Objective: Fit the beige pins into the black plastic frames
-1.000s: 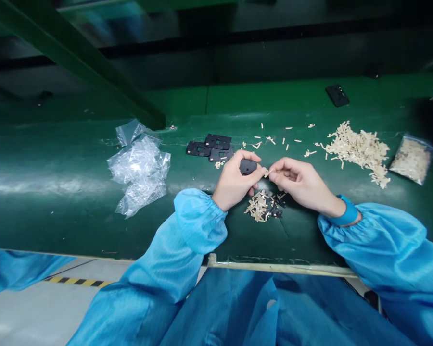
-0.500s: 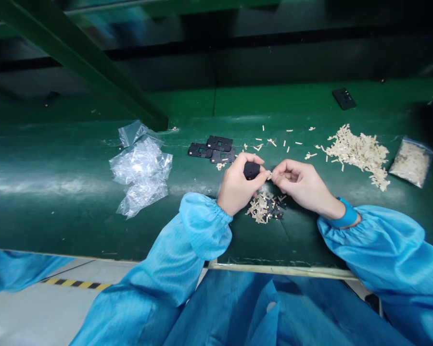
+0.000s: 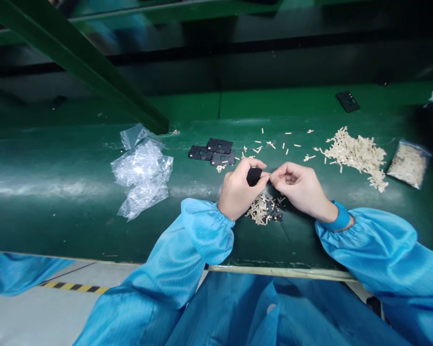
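Observation:
My left hand (image 3: 240, 188) is closed around a small black plastic plate (image 3: 253, 176), part of which shows between thumb and fingers. Against its thumb tip, my right hand (image 3: 299, 185) pinches with thumb and forefinger; whatever is between those tips is too small to name. Below the hands lies a mixed pile of beige strips and small black pieces (image 3: 263, 210). Three flat black plates (image 3: 220, 145) with square cut-outs rest together left of my left hand. Loose beige strips (image 3: 270, 144) are scattered beyond the fingers.
A large heap of beige strips (image 3: 357, 154) lies to the right, beside a clear bag of strips (image 3: 409, 163). Clear plastic bags (image 3: 140, 168) are piled left. Another black plate (image 3: 348, 102) sits farther back. A green post (image 3: 104, 72) slants over the bench (image 3: 75, 221); another blue sleeve (image 3: 18, 274) shows lower left.
The fingertips of both hands stay together, and the black plate is turned to a steeper angle in my left hand. The beige bit seen between the fingertips is now mostly hidden.

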Available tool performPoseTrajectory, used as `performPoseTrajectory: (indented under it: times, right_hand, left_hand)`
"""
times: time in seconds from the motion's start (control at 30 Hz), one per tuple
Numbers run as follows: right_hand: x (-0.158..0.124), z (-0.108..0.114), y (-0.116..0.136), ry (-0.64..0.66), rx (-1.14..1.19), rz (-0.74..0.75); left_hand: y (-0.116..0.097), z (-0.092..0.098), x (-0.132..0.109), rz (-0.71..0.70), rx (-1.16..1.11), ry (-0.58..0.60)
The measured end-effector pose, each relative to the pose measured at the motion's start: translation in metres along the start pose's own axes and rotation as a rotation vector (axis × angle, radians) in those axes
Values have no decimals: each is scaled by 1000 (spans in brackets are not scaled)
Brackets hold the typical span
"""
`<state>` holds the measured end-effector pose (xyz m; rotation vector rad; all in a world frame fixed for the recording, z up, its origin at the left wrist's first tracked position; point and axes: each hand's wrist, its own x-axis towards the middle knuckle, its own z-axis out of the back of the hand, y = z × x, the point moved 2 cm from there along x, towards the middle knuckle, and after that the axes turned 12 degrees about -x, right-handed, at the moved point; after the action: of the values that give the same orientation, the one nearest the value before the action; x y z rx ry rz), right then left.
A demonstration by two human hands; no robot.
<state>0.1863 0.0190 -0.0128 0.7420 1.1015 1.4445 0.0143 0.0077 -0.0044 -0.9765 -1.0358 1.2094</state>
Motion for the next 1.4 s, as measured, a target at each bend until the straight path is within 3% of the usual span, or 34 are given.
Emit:
performPoseTrajectory:
  times: [0.47, 0.6, 0.7, 0.8, 0.87, 0.97, 1.03, 1.4]
  right_hand:
    - [1, 4, 4, 90, 10, 6]
    - [5, 9, 4, 55, 75, -9]
    - [6, 11, 4, 31, 82, -21]
    - [6, 10, 3, 31, 60, -4]
    - [6, 9, 2, 37, 54, 10]
    - [6, 7, 2, 67, 59, 19]
    - [6, 7, 2, 83, 43, 17]
    - [2, 4, -2, 49, -114, 61]
  left_hand:
    - [-1, 3, 3, -73, 25, 35]
    - [6, 12, 9, -9, -93, -42]
    - [9, 20, 13, 14, -4, -115]
    - [8, 20, 14, -2, 88, -55]
    - [6, 14, 12, 49, -11, 22]
    - [5, 4, 9, 246, -281, 128]
    - [5, 0, 8, 319, -388, 138]
    - [4, 0, 10, 322, -460, 102]
